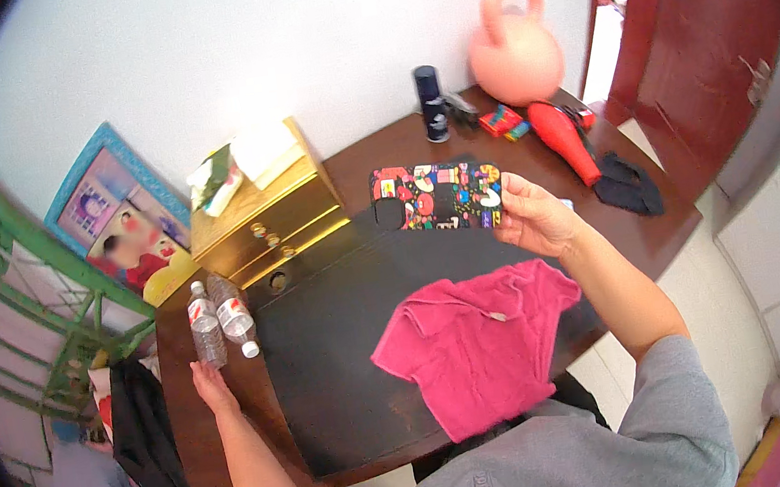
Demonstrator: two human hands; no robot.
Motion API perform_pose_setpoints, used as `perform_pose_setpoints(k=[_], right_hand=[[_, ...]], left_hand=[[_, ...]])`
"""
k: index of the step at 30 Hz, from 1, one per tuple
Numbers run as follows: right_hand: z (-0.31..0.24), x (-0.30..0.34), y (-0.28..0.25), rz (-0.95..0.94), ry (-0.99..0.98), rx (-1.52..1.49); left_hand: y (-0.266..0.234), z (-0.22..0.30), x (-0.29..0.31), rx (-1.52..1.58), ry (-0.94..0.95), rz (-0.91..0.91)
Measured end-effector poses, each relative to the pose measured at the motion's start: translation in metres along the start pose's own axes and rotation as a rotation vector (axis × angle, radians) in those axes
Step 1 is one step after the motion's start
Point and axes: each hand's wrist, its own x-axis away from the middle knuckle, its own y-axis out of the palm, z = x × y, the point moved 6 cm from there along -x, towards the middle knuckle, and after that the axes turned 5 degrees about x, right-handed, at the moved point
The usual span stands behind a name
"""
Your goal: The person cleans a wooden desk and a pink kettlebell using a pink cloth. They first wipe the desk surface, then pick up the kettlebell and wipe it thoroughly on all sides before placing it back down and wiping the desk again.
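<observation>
Raised over the desk, my right hand (538, 215) grips a phone case (438, 197) by its right end between thumb and fingers. Its black back carries a dense multicoloured cartoon pattern, with a dark square area at its left end; I cannot tell whether a phone is inside. Below it, a crumpled pink cloth (481, 349) lies on the black desk mat (330, 387). My left hand (214, 387) rests at the desk's left side, fingers stretched out, near the base of a clear plastic bottle (207, 329). Another clear bottle (232, 316) lies alongside, its white cap toward me.
A gold drawer box (261, 225) with a tissue pack (212, 183) on top stands at the back left, beside a blue-framed picture (119, 213). Toward the back right are a dark spray can (432, 107), a pink kettlebell-shaped object (516, 58), a red hair dryer (562, 140) and a black cloth (628, 185).
</observation>
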Motion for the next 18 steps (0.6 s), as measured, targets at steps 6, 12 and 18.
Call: perform_pose_setpoints(k=[6, 12, 18], right_hand=[[0.001, 0.126, -0.002, 0.213, -0.19, 0.083], [-0.003, 0.199, 0.059, 0.295, -0.567, 1.48], [0.034, 0.245, 0.076, 0.194, -0.519, 1.593]], left_hand=[[0.04, 0.056, 0.042, -0.882, 0.562, 0.207], [0.29, 0.072, 0.353, 0.064, -0.576, -0.937], [0.346, 0.029, 0.525, -0.156, -0.817, -1.225]])
